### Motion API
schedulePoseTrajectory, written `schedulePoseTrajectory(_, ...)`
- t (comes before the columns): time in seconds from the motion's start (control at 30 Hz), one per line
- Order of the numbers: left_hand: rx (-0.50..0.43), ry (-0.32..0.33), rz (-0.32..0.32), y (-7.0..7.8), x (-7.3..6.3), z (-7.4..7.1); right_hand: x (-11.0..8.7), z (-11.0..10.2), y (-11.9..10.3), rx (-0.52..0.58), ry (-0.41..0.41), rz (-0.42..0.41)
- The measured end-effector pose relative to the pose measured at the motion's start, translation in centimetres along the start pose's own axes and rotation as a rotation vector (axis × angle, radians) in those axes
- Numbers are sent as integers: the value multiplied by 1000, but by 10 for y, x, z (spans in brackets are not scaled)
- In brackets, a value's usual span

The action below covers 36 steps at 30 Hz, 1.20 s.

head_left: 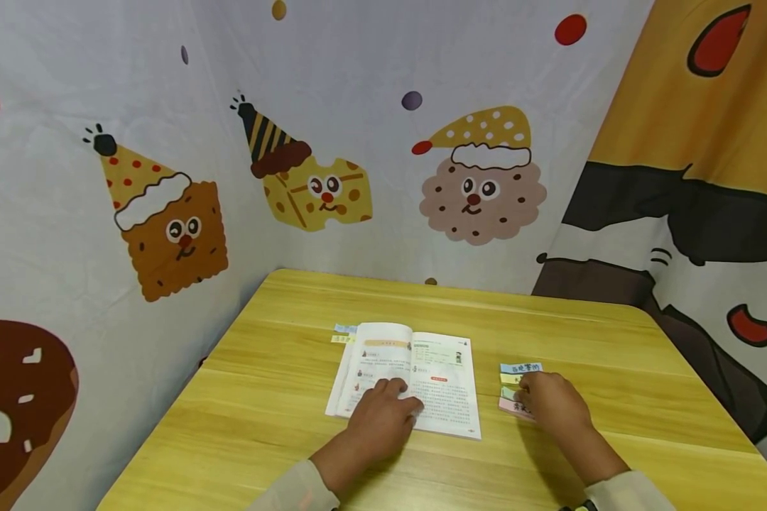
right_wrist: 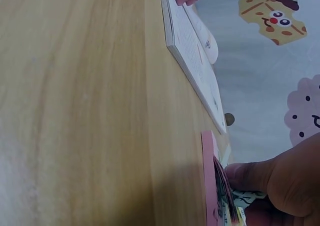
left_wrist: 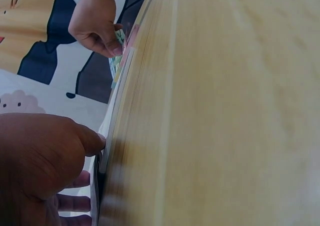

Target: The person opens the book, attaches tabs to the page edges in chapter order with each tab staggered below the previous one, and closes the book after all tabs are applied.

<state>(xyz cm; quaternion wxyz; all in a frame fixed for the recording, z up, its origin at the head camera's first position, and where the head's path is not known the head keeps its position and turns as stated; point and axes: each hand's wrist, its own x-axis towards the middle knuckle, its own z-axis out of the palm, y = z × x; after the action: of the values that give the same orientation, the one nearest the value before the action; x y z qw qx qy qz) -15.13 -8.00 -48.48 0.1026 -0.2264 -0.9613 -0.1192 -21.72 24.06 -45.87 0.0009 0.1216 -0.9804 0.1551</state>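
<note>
An open book (head_left: 444, 387) lies on the wooden table, with printed text on both pages. My left hand (head_left: 383, 419) rests on its lower middle, fingers extended over the pages near the fold. To the right of the book is a set of sticky note strips (head_left: 520, 368) in blue, yellow, green and pink, with handwriting on them. Over these strips, my right hand (head_left: 557, 406) pinches a green sticky note (right_wrist: 245, 198) between thumb and fingers. The pink pad (right_wrist: 210, 176) lies at the near side of the set, its leaves bent up beside the thumb.
Two sticky tabs, one blue (head_left: 345, 328) and one yellow (head_left: 341, 339), stick out from the book's left edge. The table (head_left: 281, 312) meets a cloth backdrop (head_left: 383, 255) printed with cartoon food at the back and left.
</note>
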Motion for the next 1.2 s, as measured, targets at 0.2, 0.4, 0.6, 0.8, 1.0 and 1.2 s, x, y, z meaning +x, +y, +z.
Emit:
schedulePoseTrajectory(0.2,5,-3,-3,0,0,0,-1,-2,0,-76,64,-84)
schedulePoseTrajectory(0.4,1,-10,-12,0,1,0,-3,-5,-1,-191,148,-156)
schedulePoseTrajectory(0.6,-5,-10,-17,1,0,-1,-2,-4,2,-255,167,-206)
schedulePoseTrajectory(0.8,-10,-7,-7,1,0,-1,1,6,9,-273,159,-212)
schedulePoseTrajectory(1.0,7,-13,-21,1,1,-1,0,14,9,-309,210,-204)
schedulePoseTrajectory(1.2,6,-21,-22,2,0,-2,-5,16,6,-350,260,-232)
